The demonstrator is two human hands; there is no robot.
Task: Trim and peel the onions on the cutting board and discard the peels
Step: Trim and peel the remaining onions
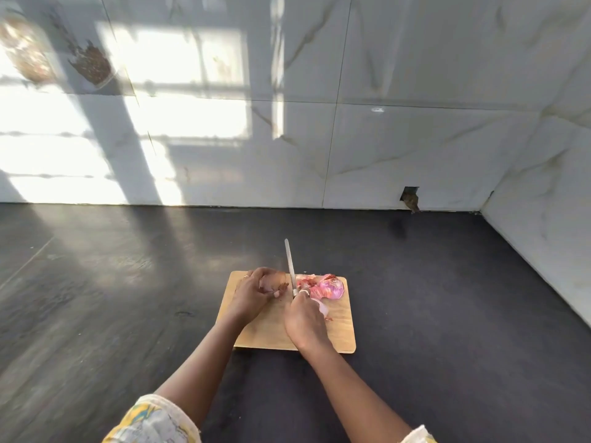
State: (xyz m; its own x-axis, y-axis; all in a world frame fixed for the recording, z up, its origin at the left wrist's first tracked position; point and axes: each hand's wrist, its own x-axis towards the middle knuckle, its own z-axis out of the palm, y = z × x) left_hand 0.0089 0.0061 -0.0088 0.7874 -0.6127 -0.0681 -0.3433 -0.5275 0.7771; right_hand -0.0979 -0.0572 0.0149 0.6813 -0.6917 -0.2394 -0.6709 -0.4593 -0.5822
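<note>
Both hands are busy over the far half of the cutting board. My left hand (256,292) is curled round an onion (271,280), fingers wrapped over its top, with a scrap of dry brown skin showing at the end nearest the blade. My right hand (305,321) is clenched round the handle of a knife (290,266), and the handle is hidden in my fist.

Ahead of me stands a wall (399,91) of pale marbled tiles, lit in bright window-shaped patches on its left part. A small dark hole (410,199) sits low in it, just above the desk. The desk (128,282) is dark and reaches the wall at the back and on the right.

Near my edge of the desk lies the light wooden cutting board (340,334), its near right part bare. The knife's narrow blade rises from my fist and points away toward the wall. It is just beside the held onion, and whether it touches it I cannot tell.

To the right of the blade, near the board's far right corner, rests a glossy purple onion (332,287). Pink and reddish peels (303,280) lie between it and the blade, and one pale piece sits beside my right hand.

A thin ring (245,276) is on one finger of my left hand.
</note>
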